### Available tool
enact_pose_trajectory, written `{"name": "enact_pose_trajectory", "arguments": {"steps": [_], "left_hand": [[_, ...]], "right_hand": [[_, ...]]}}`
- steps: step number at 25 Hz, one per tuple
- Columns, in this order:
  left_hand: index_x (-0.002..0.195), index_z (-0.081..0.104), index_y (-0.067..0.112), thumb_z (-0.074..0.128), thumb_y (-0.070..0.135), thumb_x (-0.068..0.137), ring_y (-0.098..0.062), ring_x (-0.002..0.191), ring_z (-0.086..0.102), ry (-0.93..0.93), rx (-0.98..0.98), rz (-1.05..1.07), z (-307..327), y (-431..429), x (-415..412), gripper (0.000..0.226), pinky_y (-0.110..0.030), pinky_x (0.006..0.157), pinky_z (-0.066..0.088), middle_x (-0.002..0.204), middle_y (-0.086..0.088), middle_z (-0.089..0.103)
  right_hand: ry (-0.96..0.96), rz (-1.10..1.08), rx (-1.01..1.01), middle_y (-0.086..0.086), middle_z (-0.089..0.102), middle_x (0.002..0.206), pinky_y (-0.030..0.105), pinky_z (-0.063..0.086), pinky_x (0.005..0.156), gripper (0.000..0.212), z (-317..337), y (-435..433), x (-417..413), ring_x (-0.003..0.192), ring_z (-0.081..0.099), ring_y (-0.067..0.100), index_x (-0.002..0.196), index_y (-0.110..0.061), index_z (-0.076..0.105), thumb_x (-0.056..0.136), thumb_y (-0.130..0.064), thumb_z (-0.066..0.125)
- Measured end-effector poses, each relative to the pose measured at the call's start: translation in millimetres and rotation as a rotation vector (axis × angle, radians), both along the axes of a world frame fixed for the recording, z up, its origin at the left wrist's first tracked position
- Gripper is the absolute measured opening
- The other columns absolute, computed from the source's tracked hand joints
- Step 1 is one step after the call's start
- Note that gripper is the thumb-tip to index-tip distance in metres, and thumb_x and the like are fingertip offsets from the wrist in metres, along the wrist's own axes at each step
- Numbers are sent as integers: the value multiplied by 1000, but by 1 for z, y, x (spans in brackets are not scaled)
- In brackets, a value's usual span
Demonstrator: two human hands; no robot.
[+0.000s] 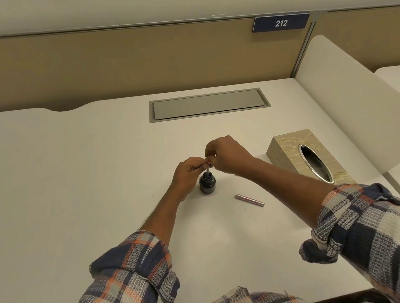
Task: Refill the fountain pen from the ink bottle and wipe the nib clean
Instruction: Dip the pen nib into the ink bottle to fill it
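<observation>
A small dark ink bottle [207, 183] stands open on the white desk [70, 167]. Just above its mouth both hands hold the thin front part of the fountain pen [206, 167], its lower end pointing down at the opening. My left hand [188, 171] pinches it from the left, and my right hand [224, 156] grips its upper end from the right. A reddish metallic pen part [249, 199], barrel or cap, lies loose on the desk to the right of the bottle. The nib itself is too small to make out.
A beige tissue box [292, 150] with an oval slot stands at the right under my right forearm. A grey cable hatch [208, 104] is set into the desk's far side. A white divider panel [354, 107] rises at the right, a tan partition behind.
</observation>
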State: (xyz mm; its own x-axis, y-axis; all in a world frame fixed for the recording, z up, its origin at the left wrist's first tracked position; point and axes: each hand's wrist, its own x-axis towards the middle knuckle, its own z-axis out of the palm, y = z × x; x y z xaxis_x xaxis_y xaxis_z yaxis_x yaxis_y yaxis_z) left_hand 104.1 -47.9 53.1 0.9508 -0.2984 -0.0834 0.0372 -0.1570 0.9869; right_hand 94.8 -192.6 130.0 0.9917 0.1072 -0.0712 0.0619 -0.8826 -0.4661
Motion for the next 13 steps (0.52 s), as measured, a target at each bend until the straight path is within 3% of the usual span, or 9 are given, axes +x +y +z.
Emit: {"name": "enact_pose_trajectory", "arguments": {"steps": [4,8,13], "left_hand": [[102,71,7,60,9,87,-13,98,60,8,-2,4,0,0,0,18,-22,91,45,109,-7,65],[101,71,7,60,7,87,-8,93,60,8,-9,1,3,0,-1,18,-10,83,45,106,-4,65],[98,72,11,60,8,88,-11,96,60,-10,-4,-4,2,1,-1,16,-19,89,45,105,-4,66]], "right_hand": [[-6,-18,-45,11,71,89,31,49,67,14,0,2,0,81,65,30,88,-11,71,87,-18,60],[-17,-23,-48,10,71,85,32,49,68,16,0,1,-1,79,64,29,84,-11,70,86,-25,61],[3,-32,14,5,72,94,36,55,76,13,2,0,-2,86,66,27,93,-15,71,84,-16,61]]}}
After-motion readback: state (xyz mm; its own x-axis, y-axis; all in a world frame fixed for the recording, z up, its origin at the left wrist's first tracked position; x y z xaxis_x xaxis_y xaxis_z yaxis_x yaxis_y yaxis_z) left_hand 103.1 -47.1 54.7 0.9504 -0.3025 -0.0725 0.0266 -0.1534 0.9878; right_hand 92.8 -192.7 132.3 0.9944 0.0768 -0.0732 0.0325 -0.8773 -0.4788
